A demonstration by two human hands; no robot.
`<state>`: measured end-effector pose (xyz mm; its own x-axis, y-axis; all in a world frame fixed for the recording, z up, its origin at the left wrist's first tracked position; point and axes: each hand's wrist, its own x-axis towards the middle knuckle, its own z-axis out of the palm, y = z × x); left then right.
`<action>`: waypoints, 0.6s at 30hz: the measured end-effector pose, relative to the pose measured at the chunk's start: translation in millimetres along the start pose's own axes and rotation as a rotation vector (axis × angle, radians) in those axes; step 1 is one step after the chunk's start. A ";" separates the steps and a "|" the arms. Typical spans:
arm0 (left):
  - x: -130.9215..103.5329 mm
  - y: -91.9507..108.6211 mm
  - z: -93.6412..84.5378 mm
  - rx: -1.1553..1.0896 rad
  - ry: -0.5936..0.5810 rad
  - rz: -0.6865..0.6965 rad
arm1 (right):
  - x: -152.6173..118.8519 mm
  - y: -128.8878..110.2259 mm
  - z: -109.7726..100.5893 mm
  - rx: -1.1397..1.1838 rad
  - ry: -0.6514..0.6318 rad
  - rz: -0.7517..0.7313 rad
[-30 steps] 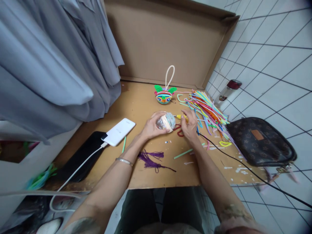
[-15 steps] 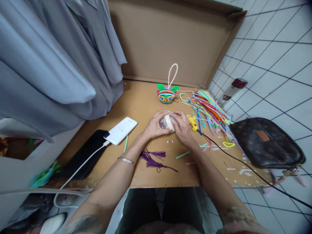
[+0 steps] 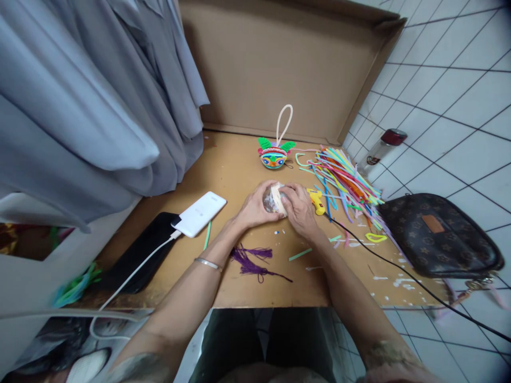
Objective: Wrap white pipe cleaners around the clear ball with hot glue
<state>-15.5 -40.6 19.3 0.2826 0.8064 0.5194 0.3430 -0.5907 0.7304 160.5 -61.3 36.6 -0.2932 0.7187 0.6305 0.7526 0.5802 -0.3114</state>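
Translucent ball (image 3: 270, 200) with pale band (image 3: 277, 196), over the table (image 3: 235, 159): I see left hand (image 3: 254, 207) fingers curled round it, right hand (image 3: 299, 209) fingers closed on its other side. Yellow glue gun (image 3: 317, 203) just beside right hand.

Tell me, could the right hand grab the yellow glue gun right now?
Probably yes: the yellow glue gun lies right beside the right hand, with nothing visible between, though that hand is on the banded ball.
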 end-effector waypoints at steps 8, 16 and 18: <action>0.2 -2.8 -0.8 0.001 -0.028 0.086 | -0.6 0.6 0.5 0.026 0.012 -0.023; 1.2 -9.1 0.1 -0.002 -0.033 0.154 | -2.2 -0.9 3.2 0.020 0.033 -0.026; 1.0 -8.9 0.0 -0.004 -0.040 0.170 | -3.1 -1.0 4.2 0.035 0.045 -0.025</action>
<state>-18.3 -34.5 13.4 0.3719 0.6934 0.6172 0.2840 -0.7180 0.6355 158.2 -62.4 31.9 -0.2840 0.6866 0.6693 0.7241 0.6111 -0.3197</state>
